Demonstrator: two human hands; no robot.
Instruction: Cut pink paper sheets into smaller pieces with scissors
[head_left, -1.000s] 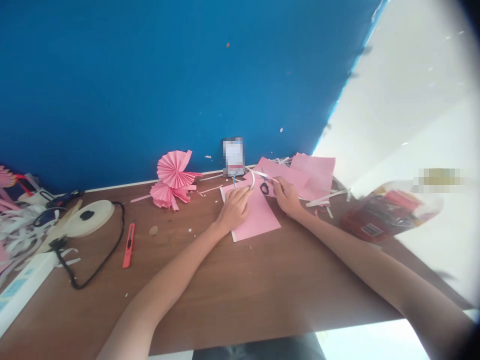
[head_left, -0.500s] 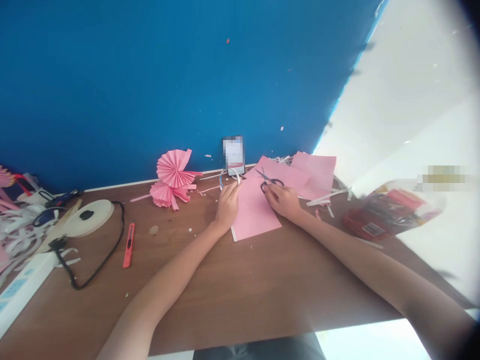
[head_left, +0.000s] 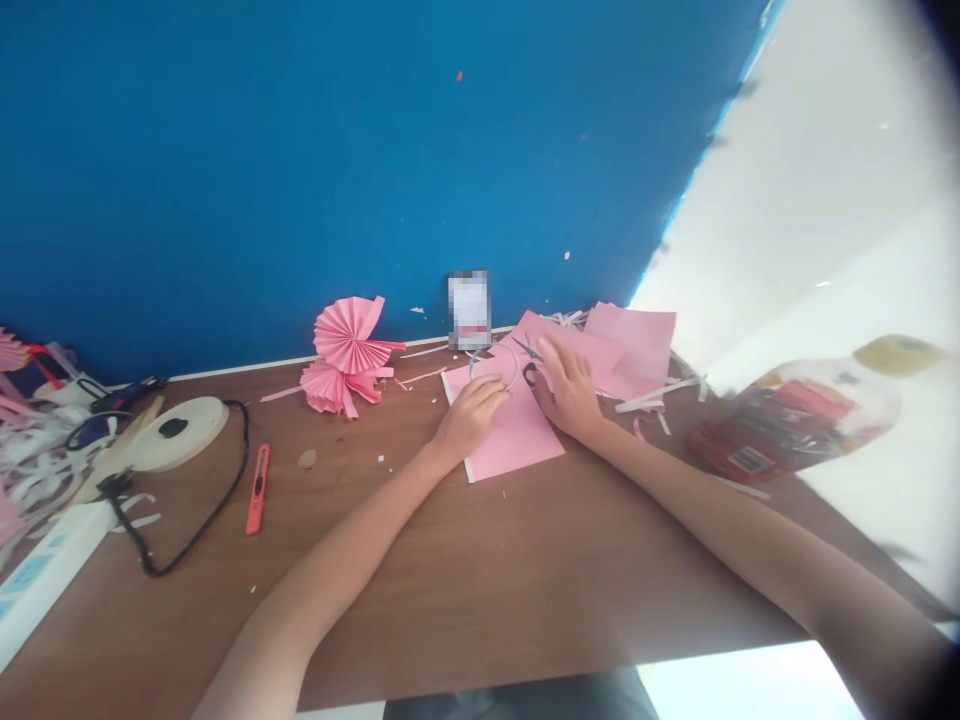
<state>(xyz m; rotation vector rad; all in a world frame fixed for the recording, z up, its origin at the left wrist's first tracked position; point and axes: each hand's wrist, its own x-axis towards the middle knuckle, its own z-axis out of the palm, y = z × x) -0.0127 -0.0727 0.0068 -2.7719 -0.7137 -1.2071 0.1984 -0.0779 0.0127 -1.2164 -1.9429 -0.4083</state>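
My left hand point(head_left: 471, 418) rests on a pink paper sheet point(head_left: 517, 440) at the far middle of the brown table point(head_left: 480, 580). Its fingers are curled and pinch a thin pale ring point(head_left: 511, 360), perhaps tape, which stands on the sheet. My right hand point(head_left: 570, 388) lies just right of the ring, over small black-handled scissors point(head_left: 528, 362). The thumb is at the black handle, and the blades stick out toward the wall. More pink sheets point(head_left: 634, 345) lie behind the right hand.
Two pink folded paper fans point(head_left: 346, 338) lie by the blue wall. A red utility knife point(head_left: 257, 488), a white tape roll point(head_left: 180, 432), a black cable point(head_left: 202, 520) and a power strip point(head_left: 37, 580) are at the left. A plastic bag point(head_left: 787, 420) sits at the right edge.
My left hand has brought the ring from near the wall back over the pink sheet. My right hand picked up the scissors and now lies lower and flatter over them.
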